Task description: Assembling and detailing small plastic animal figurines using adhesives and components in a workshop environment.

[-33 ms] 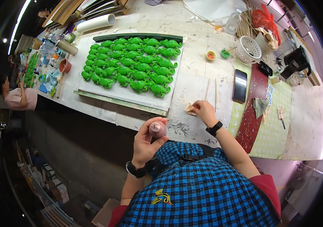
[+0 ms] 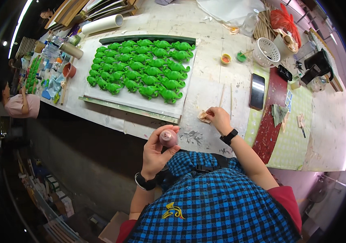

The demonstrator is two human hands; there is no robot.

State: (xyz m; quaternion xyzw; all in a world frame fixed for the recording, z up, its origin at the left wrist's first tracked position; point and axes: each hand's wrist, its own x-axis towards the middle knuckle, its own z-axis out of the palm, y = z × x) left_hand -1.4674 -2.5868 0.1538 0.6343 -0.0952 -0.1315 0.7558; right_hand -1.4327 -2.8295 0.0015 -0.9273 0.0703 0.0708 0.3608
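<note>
My left hand (image 2: 156,152) is wrapped round a small pinkish bottle (image 2: 167,138) with a pale pointed tip, held just off the table's front edge. With its fingers pinched together, my right hand (image 2: 218,120) grips a crumpled beige tissue (image 2: 203,116) on the table. Beyond my hands, rows of green chameleon figurines (image 2: 152,71) lie on a white sheet over a board (image 2: 128,107). Two thin brushes or sticks (image 2: 231,100) rest above my right hand.
Right of my hands lie a black phone (image 2: 257,92) and a grey-green rag (image 2: 278,115). Small paint cups (image 2: 225,59) and a white basket (image 2: 267,52) stand farther back. Bottles and a brown cup (image 2: 69,70) crowd the left, where another person (image 2: 21,104) sits.
</note>
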